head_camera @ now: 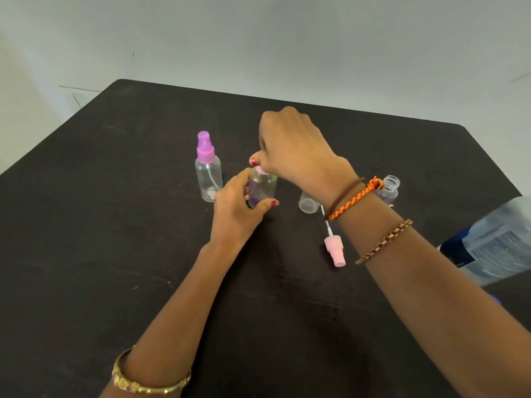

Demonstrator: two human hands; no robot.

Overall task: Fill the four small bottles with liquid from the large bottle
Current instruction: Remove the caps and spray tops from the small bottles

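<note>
Two hands on one small bottle point(263, 187): left hand point(235, 208) grips body, right hand point(290, 145) pinches pink top; table point(115, 225) beneath.

A black table point(115, 254) fills the view from three to nine o'clock; a pale wall point(258, 38) stands at twelve.

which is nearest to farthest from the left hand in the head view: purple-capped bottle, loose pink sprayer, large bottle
From the left hand:
1. purple-capped bottle, just to its left, standing upright.
2. loose pink sprayer, lying to its right on the table.
3. large bottle, at the far right edge.
</note>
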